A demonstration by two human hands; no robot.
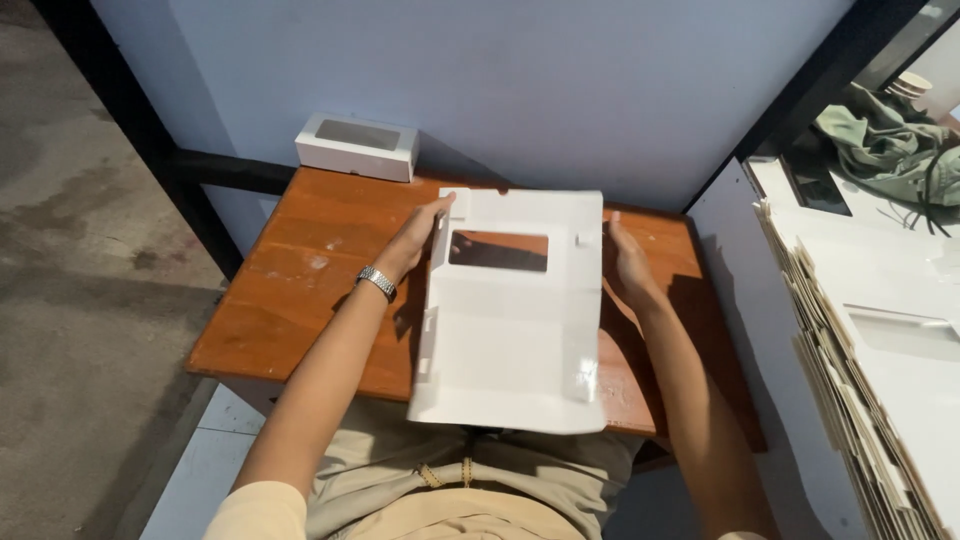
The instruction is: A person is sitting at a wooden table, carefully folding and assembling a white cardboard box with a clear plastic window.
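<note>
- Flat white cardboard sheet (515, 320) — an unfolded box blank with 1 rectangular window cut near its far end — lies over the middle of the wooden tabletop (300, 290). Its near edge hangs past the table's near edge, above the person's lap.
- Left hand (420, 235): at the sheet's far left corner, fingers stretched along the left edge, thumb on top of the cardboard. It pinches a narrow side flap there; the flap stands slightly raised.
- A metal watch (377, 282) sits on the left wrist.
- Right hand (628, 262): at the sheet's right edge, level with the window. Fingers are held together and pressed against the edge; the fingertips are hidden behind the cardboard, so I cannot tell whether they curl under it.
- Both forearms run from the near edge of the table toward the far end, 1 on each side of the sheet.
- Small closed white box (357, 146) with a dark window on top rests at the far left corner of the tabletop, against the pale blue wall (560, 90) — well apart from the sheet.
- To the right of the table, a tall stack of flat white sheets (880, 340) of the same kind; the top one shows a window cut-out.
- Beyond the stack, a crumpled green cloth (885, 140).
</note>
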